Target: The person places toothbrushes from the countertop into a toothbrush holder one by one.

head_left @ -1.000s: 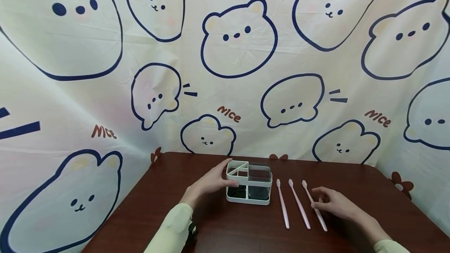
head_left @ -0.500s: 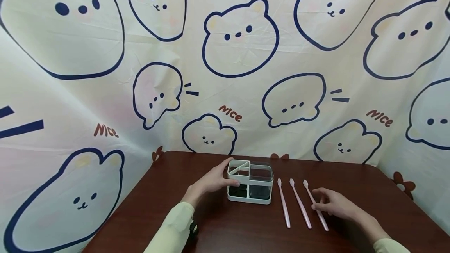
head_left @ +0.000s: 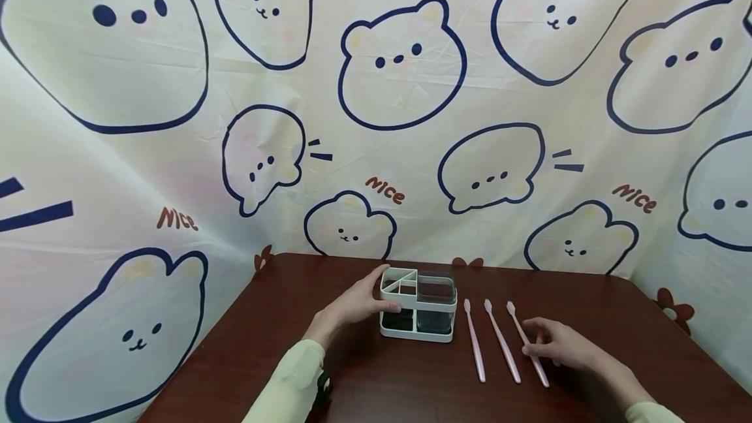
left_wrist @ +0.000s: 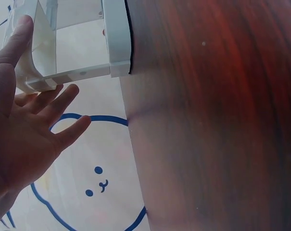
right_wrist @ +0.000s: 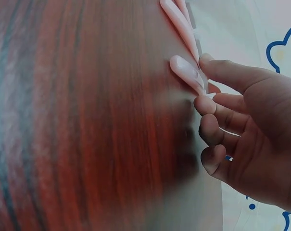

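My left hand (head_left: 352, 305) grips the left side of a white toothbrush holder (head_left: 416, 305), its thumb in front and other fingers behind. The holder has a divided top at left and a clear cup-like section (head_left: 436, 288) at right; in the left wrist view, part of its frame (left_wrist: 119, 38) shows. Over the rightmost pink toothbrush (head_left: 538, 371), my right hand (head_left: 564, 343) has its fingers curled, thumb and forefinger pinching the handle. That handle's rounded end (right_wrist: 183, 70) points out from the fingers in the right wrist view. The brush appears to lie on the table.
Two more pink toothbrushes, one nearest the holder (head_left: 475, 348) and a middle one (head_left: 502, 344), lie side by side with heads pointing away. The dark brown table (head_left: 399, 384) meets a cartoon-printed cloth (head_left: 405, 162) behind and at both sides.
The head view has shifted very slightly. Both hands, the toothbrush holder and the toothbrushes otherwise keep practically the same places.
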The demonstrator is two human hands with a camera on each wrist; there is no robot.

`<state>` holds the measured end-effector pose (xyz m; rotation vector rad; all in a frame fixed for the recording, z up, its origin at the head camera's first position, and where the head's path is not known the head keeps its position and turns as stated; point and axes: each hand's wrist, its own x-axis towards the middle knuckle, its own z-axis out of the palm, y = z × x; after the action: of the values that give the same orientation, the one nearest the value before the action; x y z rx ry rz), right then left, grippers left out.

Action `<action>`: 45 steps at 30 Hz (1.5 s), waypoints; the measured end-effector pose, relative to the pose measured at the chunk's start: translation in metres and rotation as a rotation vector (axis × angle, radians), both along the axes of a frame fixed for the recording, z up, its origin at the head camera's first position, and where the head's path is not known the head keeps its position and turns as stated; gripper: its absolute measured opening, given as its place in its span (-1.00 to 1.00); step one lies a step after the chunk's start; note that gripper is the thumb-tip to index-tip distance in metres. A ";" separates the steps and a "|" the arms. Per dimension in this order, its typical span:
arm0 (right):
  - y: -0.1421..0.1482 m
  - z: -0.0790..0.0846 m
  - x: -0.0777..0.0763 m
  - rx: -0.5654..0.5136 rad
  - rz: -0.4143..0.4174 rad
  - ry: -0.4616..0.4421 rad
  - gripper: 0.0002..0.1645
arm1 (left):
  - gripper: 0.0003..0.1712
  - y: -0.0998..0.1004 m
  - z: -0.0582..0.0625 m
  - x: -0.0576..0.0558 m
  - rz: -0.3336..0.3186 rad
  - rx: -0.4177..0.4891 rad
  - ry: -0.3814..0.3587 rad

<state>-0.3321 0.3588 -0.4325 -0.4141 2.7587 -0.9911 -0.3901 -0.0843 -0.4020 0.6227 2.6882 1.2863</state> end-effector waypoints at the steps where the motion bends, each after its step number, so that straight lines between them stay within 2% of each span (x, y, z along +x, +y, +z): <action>1: 0.000 -0.001 0.000 0.001 -0.002 -0.004 -0.18 | 0.16 0.000 0.000 0.000 0.000 0.001 0.002; 14: -0.002 -0.001 0.000 -0.006 0.016 -0.032 -0.20 | 0.18 -0.003 0.001 -0.001 -0.017 0.026 -0.003; 25: -0.004 -0.002 -0.001 -0.023 0.000 -0.037 -0.21 | 0.13 -0.001 0.000 -0.001 -0.024 0.034 -0.001; 36: -0.012 0.006 0.003 -0.048 -0.020 -0.021 -0.22 | 0.15 -0.001 0.001 -0.001 -0.027 0.033 0.003; 45: -0.025 0.013 0.002 -0.044 -0.054 0.028 -0.24 | 0.15 -0.001 0.000 0.001 -0.034 0.040 -0.010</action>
<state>-0.3297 0.3336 -0.4197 -0.3648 2.7914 -1.0678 -0.3891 -0.0856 -0.4020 0.6614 2.6386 1.3337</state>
